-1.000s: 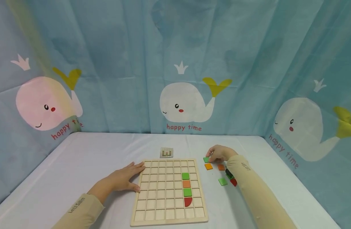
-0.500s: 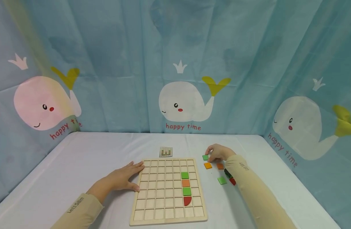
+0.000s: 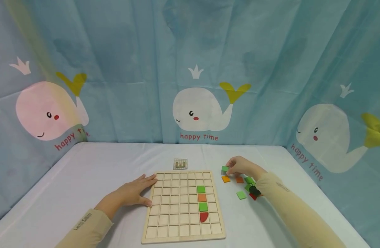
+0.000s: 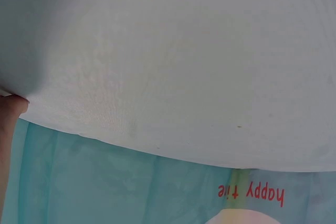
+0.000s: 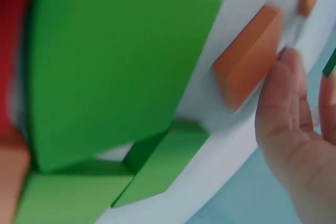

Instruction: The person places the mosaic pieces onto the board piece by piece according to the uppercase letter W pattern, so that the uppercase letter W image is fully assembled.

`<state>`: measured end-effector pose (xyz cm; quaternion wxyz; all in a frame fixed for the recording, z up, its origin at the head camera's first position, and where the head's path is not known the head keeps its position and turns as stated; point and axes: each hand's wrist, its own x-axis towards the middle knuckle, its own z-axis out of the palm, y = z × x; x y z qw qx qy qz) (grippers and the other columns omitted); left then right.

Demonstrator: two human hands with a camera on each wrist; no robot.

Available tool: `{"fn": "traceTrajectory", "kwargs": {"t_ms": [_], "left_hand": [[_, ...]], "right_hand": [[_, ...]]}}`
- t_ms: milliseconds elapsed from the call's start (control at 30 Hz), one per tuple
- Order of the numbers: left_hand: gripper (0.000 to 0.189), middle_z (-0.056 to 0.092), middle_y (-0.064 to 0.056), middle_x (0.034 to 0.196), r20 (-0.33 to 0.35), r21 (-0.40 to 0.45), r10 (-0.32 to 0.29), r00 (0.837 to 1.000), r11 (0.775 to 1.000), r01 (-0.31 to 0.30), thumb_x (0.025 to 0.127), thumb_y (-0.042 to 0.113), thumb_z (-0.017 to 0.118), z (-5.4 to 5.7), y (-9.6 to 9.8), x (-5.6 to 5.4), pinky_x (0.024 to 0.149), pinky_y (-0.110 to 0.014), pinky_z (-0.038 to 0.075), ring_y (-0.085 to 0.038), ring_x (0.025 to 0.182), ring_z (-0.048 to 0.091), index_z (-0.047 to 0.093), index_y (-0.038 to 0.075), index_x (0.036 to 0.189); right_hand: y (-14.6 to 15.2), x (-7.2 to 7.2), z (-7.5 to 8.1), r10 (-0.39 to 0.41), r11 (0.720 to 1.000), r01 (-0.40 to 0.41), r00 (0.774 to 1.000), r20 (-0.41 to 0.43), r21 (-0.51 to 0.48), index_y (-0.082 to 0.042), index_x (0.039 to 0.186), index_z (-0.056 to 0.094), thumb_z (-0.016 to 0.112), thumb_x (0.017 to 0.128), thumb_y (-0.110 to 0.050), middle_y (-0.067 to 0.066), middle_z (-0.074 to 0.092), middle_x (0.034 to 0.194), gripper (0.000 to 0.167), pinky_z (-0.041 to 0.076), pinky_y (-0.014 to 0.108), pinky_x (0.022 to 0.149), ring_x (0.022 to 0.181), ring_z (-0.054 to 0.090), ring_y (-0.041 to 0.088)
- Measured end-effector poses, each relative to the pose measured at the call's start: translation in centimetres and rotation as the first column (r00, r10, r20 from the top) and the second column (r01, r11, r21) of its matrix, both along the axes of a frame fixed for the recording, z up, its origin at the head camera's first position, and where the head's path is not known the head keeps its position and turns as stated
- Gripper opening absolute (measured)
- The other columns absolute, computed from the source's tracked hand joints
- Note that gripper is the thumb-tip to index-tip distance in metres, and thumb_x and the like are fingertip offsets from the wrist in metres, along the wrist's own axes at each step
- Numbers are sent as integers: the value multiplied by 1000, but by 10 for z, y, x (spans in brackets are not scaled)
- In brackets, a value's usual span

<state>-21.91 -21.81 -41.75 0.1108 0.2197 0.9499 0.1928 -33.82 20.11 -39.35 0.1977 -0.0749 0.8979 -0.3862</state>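
My left hand (image 3: 132, 191) rests along the left edge of a wooden grid board (image 3: 169, 199), fingers spread; only part of it shows at the left of the left wrist view. In one column of the board lie a green tile (image 3: 201, 189), an orange tile (image 3: 202, 197), another green tile (image 3: 203, 206) and a red rounded tile (image 3: 203, 217). Beyond the board's right side, my right hand (image 3: 243, 167) pinches a green square tile (image 3: 225, 168) just over the table. A yellow-orange tile (image 3: 225, 179) and an orange tile (image 3: 239, 180) lie below that hand.
A small card with a grid pattern (image 3: 180, 164) lies behind the board. Under the right forearm is a pile of green tiles (image 3: 249, 180) with a red tile (image 3: 253, 196). A light green tile (image 3: 241, 195) lies left of it. A whale-print curtain (image 3: 131, 113) encloses the table.
My right hand has taken hold of the green square tile and raised it slightly. Its forearm has shifted right, uncovering more of the pile. The left hand stays on the board.
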Motion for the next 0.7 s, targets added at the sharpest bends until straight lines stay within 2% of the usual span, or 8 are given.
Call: {"fn": "traceTrajectory", "kwargs": {"t_ms": [267, 500, 700], "left_hand": [[97, 26, -13, 158, -6, 3, -16, 1000, 1000, 16, 75, 59, 71, -1, -2, -1, 98, -74, 27, -48, 141, 20, 38, 5, 149], [95, 25, -13, 158, 2, 6, -7, 1000, 1000, 7, 75, 54, 74, -2, -1, -3, 101, -72, 26, -46, 141, 19, 39, 5, 149], [94, 26, -13, 158, -1, -6, -12, 1000, 1000, 12, 75, 52, 75, 1, 0, -1, 99, -72, 27, -47, 141, 20, 39, 5, 149]], "right_hand": [[-8, 21, 2, 2, 999, -7, 994, -107, -44, 0, 105, 64, 74, 85, -6, 8, 65, 101, 23, 52, 35, 78, 87, 59, 19], [-17, 50, 8, -23, 994, 7, 989, -149, -110, 0, 102, 65, 75, 84, -5, 5, 66, 93, 21, 51, 33, 71, 82, 60, 17], [-23, 72, 7, 47, 987, -77, 979, -200, -144, 1, 99, 66, 77, 81, -3, 4, 64, 90, 21, 52, 34, 74, 84, 60, 17]]}}
